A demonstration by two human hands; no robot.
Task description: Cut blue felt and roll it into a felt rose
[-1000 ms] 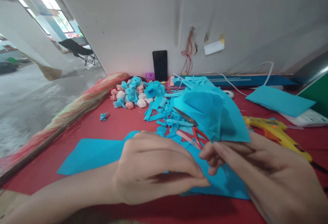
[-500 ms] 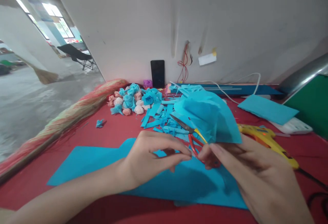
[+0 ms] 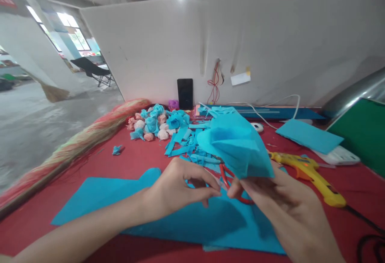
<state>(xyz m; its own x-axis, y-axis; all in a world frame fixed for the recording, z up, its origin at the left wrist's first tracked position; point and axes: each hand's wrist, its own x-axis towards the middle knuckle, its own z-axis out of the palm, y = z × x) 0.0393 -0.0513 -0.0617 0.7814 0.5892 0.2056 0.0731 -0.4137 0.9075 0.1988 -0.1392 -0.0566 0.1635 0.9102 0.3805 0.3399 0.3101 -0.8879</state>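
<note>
My right hand (image 3: 288,206) pinches the lower edge of a folded, fan-shaped blue paper piece (image 3: 237,142), raised above the table. To its left is my left hand (image 3: 186,188), thumb and index finger drawn together in a pinch; whatever may be between the fingertips is too small to make out. Red-handled scissors (image 3: 224,174) lie behind the fingers, partly hidden by the blue piece. A large flat blue sheet (image 3: 102,198) spreads on the table under both hands.
Blue, pink and white paper flowers (image 3: 152,124) are heaped beside blue scraps (image 3: 182,138). A yellow glue gun (image 3: 313,174) lies right. A black phone (image 3: 185,93) leans on the back board. A braided bundle (image 3: 99,130) borders the left edge of the red table (image 3: 99,160).
The blue piece has tilted and turned in my right hand, now covering the scissors' blades. Both hands have shifted slightly, and the view has tipped upward.
</note>
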